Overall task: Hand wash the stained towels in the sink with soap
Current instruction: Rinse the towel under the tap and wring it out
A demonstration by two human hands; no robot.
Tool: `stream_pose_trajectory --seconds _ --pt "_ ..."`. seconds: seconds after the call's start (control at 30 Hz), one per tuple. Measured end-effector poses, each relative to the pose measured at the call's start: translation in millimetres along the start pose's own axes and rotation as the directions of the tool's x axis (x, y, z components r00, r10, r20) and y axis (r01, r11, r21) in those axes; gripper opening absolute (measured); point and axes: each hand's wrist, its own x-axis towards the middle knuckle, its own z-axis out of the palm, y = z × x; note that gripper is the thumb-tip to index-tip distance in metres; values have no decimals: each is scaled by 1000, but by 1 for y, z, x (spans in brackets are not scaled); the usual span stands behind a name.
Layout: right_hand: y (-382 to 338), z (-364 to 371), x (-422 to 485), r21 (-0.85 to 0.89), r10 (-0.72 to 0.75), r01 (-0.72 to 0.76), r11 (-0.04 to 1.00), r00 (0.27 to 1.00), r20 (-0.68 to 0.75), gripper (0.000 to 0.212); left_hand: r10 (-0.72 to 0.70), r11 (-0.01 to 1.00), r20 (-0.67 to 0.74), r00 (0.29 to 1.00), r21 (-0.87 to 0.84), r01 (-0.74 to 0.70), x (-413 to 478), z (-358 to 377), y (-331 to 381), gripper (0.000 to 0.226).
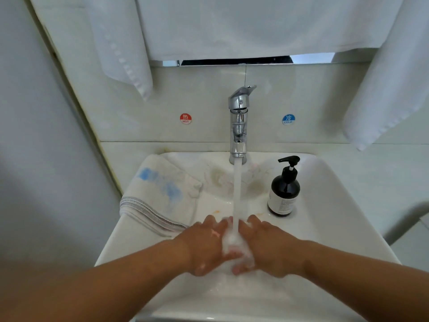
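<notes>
A round red sticker (185,118) on the wall tile (204,98), centre left of the frame beside the faucet (239,122), reads "热 HOT". A blue sticker (288,119), centre right, reads "冷 COLD". Print on the soap bottle (283,194) label is too small to read.

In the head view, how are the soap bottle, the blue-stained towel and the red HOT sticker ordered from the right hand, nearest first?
1. Soap bottle: stands on the right of the sink, just beyond the right hand.
2. Blue-stained towel: lies over the sink's left rim.
3. HOT sticker: on the wall tile, left of the faucet.
</notes>
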Motion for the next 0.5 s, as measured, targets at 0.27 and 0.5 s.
stream_pose_trajectory --seconds 0.27,0.5 --pt "10 -12 10 75 35 -25 997 990 -137 43 -105 994 -218 970 -20 103 28 9 -20 62" --pt "6 -15 -11 179 49 -50 983 999 10 81 -163 937 -93 982 -325 125 8 -10 -30 58"
